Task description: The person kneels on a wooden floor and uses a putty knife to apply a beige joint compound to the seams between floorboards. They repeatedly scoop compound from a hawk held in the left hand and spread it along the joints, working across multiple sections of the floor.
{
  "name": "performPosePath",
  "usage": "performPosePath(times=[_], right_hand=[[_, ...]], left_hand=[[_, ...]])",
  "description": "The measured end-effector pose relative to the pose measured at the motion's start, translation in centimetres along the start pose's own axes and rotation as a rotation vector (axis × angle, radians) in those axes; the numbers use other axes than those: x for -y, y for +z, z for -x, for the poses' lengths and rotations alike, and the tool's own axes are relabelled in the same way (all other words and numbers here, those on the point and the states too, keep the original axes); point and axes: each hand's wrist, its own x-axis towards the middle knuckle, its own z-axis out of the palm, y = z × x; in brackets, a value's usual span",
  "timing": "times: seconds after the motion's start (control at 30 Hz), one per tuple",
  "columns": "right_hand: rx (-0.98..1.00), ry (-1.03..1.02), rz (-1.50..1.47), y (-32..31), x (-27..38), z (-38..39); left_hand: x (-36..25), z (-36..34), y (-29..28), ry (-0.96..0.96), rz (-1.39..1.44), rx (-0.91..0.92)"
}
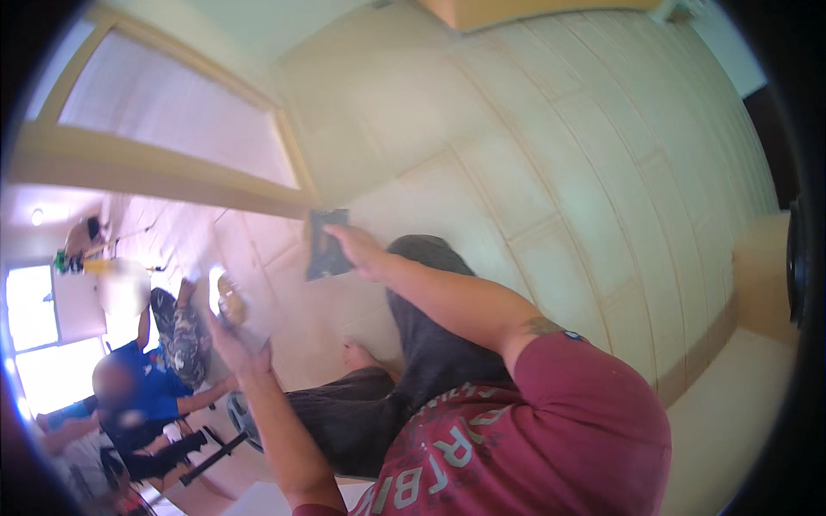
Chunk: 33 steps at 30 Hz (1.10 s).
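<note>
My right hand (364,256) grips a flat dark grey packet (323,262), fingers over its face, beside the lower end of a light wooden frame. My left hand (243,348) holds a pale, clear-looking plastic bag (231,297) with tan contents that I cannot make out clearly. The two hands are apart, one each side of my body, above the tiled floor (551,155). My bent legs (430,335) in dark trousers and a bare foot (353,353) show beneath them.
A wood-framed pale panel (172,120) stands at upper left. At lower left are people, one in a blue shirt (155,378) and camouflage trousers, beside black metal bars (215,451) and bright windows (43,370). A beige ledge (723,404) runs at my right.
</note>
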Motion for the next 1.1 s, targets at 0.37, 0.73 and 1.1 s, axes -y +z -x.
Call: performPosePath(times=[0.37,0.73,1.1], right_hand=[[-0.069,-0.212,-0.689,-9.0,8.5,6.9],[-0.778,-0.871,-0.261,-31.0,23.1,33.9],[-0.919,-1.187,0.157,-19.5,35.6,48.2]], left_hand=[[-4.6,2.3,11.3,0.115,-0.069,0.232],[-2.0,-6.2,20.7,-0.159,-0.028,0.724],[2.8,-21.3,33.5,-0.115,-0.039,0.921]])
